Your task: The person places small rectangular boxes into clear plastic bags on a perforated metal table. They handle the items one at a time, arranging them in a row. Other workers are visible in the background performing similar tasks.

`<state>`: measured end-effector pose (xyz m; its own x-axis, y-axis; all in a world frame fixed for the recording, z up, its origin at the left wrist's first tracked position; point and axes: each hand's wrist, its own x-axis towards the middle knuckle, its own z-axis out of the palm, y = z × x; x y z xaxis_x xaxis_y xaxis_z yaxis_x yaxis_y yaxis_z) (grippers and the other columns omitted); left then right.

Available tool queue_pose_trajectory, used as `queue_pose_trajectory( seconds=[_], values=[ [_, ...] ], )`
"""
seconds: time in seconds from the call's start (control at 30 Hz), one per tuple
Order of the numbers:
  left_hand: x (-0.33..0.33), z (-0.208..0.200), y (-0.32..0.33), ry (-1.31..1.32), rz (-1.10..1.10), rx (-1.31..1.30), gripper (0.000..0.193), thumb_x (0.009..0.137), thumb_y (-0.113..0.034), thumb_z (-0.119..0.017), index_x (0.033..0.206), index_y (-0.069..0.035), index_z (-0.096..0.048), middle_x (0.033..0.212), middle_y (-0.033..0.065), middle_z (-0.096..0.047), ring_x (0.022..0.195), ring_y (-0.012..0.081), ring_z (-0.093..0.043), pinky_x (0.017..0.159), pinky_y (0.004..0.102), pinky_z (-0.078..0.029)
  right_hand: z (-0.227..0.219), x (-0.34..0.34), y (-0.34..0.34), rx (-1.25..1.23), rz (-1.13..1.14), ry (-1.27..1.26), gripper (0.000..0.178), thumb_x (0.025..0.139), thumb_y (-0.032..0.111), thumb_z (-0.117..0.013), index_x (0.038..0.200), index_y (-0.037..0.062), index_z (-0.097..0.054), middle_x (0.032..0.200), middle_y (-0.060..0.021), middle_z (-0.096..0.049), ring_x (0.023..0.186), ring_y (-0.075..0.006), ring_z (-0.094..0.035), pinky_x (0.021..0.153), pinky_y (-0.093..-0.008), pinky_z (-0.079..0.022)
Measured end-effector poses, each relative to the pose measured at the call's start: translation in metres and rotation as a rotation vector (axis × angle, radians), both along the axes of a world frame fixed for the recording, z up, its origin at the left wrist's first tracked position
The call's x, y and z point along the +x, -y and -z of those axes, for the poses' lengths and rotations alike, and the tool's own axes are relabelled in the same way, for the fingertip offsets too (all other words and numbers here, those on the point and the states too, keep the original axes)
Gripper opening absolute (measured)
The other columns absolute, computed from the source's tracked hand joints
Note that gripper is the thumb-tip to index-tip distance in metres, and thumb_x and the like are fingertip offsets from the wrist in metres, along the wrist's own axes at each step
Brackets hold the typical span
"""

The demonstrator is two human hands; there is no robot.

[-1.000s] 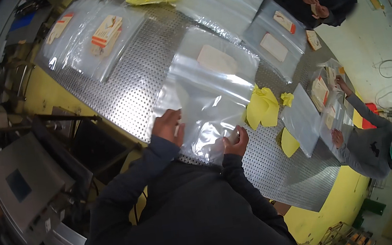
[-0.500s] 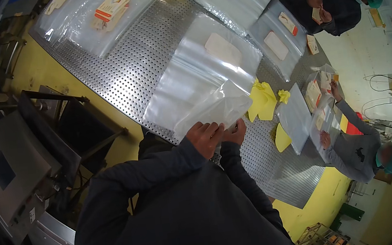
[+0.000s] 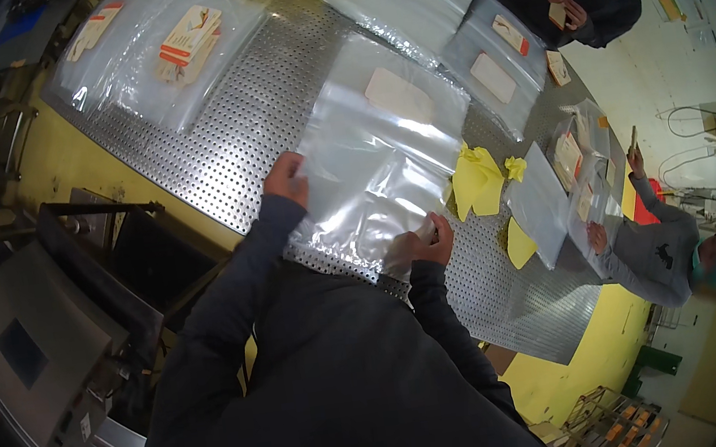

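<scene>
From my end I see a clear plastic bag (image 3: 337,167) lying flat on the table (image 3: 229,173), just in front of the person, between the hands. The left hand (image 3: 286,181) is loosely curled at the bag's left edge; the right hand (image 3: 433,242) is half closed by the near right corner, and I cannot tell whether either pinches film. I'd judge the bag very light, limp and slippery, quick to crease or cling to a layer below, so I'd take it by the near corners, thumb against fingertip. Its film is glossy and rippled, with a pale, round-cornered card (image 3: 398,93) showing near the far end. The table is shiny dimpled metal; the crumpled yellow paper (image 3: 477,185) beside looks thin and matt.
</scene>
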<state>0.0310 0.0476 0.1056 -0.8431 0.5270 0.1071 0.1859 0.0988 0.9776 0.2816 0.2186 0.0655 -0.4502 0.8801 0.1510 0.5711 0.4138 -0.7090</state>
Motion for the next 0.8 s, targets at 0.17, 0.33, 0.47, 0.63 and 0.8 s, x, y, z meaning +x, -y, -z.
queue_pose_trajectory(
  seconds=[0.17, 0.33, 0.47, 0.63, 0.8],
  values=[
    [-0.02, 0.027, 0.012, -0.004, 0.003, -0.287, 0.025, 0.073, -0.003, -0.061, 0.097, 0.001, -0.056, 0.087, 0.0118, -0.059, 0.078, 0.0226, -0.058, 0.074, 0.0313, -0.046, 0.008, -0.005, 0.001, 0.159, 0.016, 0.057, 0.064, 0.055, 0.009, -0.078, 0.115, 0.008, -0.056, 0.119, -0.0157, -0.051, 0.111, -0.0272, -0.05, 0.093, -0.0354, -0.042],
    [-0.006, 0.028, 0.013, -0.368, -0.116, -0.382, 0.029, 0.073, -0.006, -0.063, 0.098, 0.007, -0.059, 0.101, 0.0177, -0.054, 0.093, 0.0316, -0.051, 0.084, 0.0374, -0.043, 0.001, -0.012, 0.002, -0.093, 0.085, -0.034, 0.063, 0.059, 0.005, -0.076, 0.118, 0.0074, -0.054, 0.128, -0.0178, -0.046, 0.117, -0.029, -0.046, 0.097, -0.0357, -0.038],
    [0.004, 0.029, 0.013, -0.449, -0.09, -0.41, 0.033, 0.073, -0.006, -0.062, 0.1, 0.012, -0.056, 0.108, 0.0208, -0.051, 0.099, 0.0347, -0.048, 0.088, 0.0386, -0.04, -0.008, -0.013, -0.001, -0.105, 0.043, -0.067, 0.064, 0.06, 0.004, -0.075, 0.12, 0.0065, -0.052, 0.131, -0.0181, -0.045, 0.119, -0.0284, -0.046, 0.096, -0.035, -0.039],
    [-0.001, 0.099, 0.022, -0.211, -0.157, -0.195, 0.032, 0.076, -0.006, -0.057, 0.103, 0.012, -0.055, 0.111, 0.0237, -0.052, 0.103, 0.0362, -0.048, 0.091, 0.0388, -0.04, -0.003, -0.012, -0.004, -0.146, 0.01, -0.101, 0.062, 0.063, 0.01, -0.076, 0.12, 0.0024, -0.052, 0.12, -0.0169, -0.054, 0.112, -0.028, -0.051, 0.094, -0.0345, -0.04],
    [-0.001, 0.076, 0.023, -0.346, -0.139, -0.251, 0.032, 0.079, -0.004, -0.054, 0.109, 0.007, -0.054, 0.118, 0.023, -0.048, 0.108, 0.0371, -0.046, 0.093, 0.0415, -0.038, -0.033, -0.005, -0.001, -0.141, 0.11, -0.167, 0.052, 0.07, 0.013, -0.071, 0.118, 0.003, -0.053, 0.116, -0.0132, -0.056, 0.108, -0.0251, -0.052, 0.094, -0.0335, -0.04]
  ],
)
